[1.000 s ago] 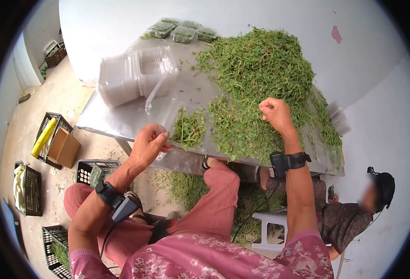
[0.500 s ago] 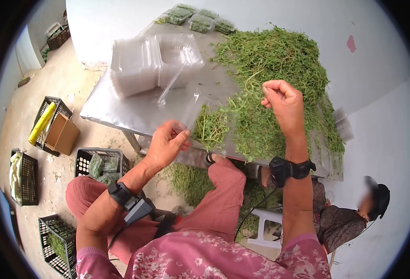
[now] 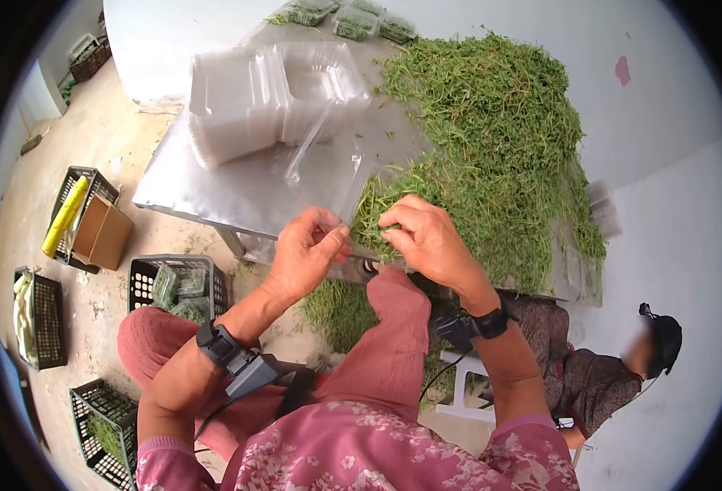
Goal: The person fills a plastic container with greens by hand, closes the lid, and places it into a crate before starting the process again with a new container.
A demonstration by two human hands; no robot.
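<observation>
A clear plastic clamshell box (image 3: 325,173) lies open at the table's near edge, its lid folded back to the left. Leafy green sprigs (image 3: 371,206) fill its other half. My left hand (image 3: 308,252) is closed, thumb and fingers pinching the box's near edge. Over the filled half, my right hand (image 3: 433,245) is closed with fingertips pinched on a little of the greens. Its fingers partly hide what they hold. A large heap of loose greens (image 3: 492,139) spreads just beyond my right hand.
Stacked clear boxes (image 3: 238,106) stand on the metal table (image 3: 173,184). Filled boxes (image 3: 357,20) sit at the far end. Black crates (image 3: 177,270) line the floor at left, one beside a cardboard box (image 3: 103,237). Another person (image 3: 598,380) sits at right by a white stool (image 3: 463,393).
My right hand has come down and left from above the heap to the open box. My left hand stays at the box's edge, slightly lower in view.
</observation>
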